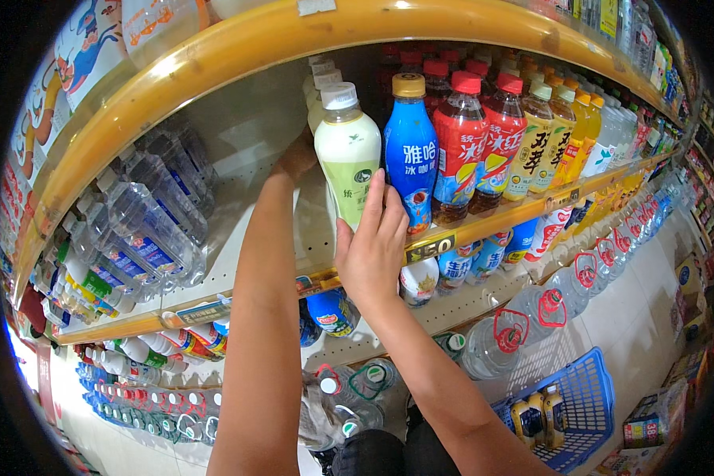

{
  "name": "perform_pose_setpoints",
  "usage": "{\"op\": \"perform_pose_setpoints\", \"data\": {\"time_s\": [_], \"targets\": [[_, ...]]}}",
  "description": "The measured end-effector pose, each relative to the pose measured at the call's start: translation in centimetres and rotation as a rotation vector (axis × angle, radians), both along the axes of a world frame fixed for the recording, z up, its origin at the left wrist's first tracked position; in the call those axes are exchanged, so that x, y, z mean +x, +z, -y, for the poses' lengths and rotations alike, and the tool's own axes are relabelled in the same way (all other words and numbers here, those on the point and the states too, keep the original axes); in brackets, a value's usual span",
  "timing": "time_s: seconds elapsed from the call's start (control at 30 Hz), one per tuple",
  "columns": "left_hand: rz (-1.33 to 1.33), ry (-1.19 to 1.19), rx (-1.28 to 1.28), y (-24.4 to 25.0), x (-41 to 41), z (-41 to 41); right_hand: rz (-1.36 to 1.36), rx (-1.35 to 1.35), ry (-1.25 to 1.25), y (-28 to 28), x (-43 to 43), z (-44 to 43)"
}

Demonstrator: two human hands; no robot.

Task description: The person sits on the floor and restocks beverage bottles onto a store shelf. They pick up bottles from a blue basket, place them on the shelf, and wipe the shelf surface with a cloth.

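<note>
A bottle with a white cap and a pale green label (348, 146) stands at the shelf's front edge, heading a row that runs back. My right hand (373, 244) is around its lower front, thumb on the left and fingers on the right. Reaching deep into the shelf, my left hand (297, 159) is beside and behind that bottle, in shadow. Its fingers are mostly hidden, so what they touch cannot be seen. A blue coffee bottle with a gold cap (412, 157) is just right of the green-labelled one.
Red-labelled tea bottles (461, 149) and other drinks continue to the right. Clear water bottles (154, 229) are at left. The yellow shelf edge (482, 223) curves across; another shelf edge (357, 27) overhangs. Large water jugs (494, 351) and a blue basket holding bottles (595, 392) are below.
</note>
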State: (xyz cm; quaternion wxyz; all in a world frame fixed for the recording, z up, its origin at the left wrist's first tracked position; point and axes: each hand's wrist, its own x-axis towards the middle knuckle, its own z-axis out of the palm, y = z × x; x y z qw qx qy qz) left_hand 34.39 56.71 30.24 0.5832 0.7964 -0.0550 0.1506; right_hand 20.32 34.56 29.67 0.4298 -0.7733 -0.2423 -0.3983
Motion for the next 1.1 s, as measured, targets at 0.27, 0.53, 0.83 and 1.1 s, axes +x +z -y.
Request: {"op": "perform_pose_setpoints", "data": {"time_s": [0.27, 0.53, 0.83, 1.1], "targets": [[-0.058, -0.025, -0.060, -0.9, 0.7, -0.6, 0.013, -0.012, -0.007, 0.0, 0.0, 0.1], [-0.141, 0.116, 0.022, -1.0, -0.7, -1.3, 0.029, -0.002, 0.009, 0.0, -0.2, 0.3], [0.167, 0.450, 0.102, 1.5, -14.3, 3.1, -0.004, -0.007, 0.091, -0.3, -2.4, 3.0], [-0.039, 0.002, -0.304, -1.3, -28.1, 24.0, -0.162, -0.104, -0.002, -11.5, -11.0, 21.4]]}}
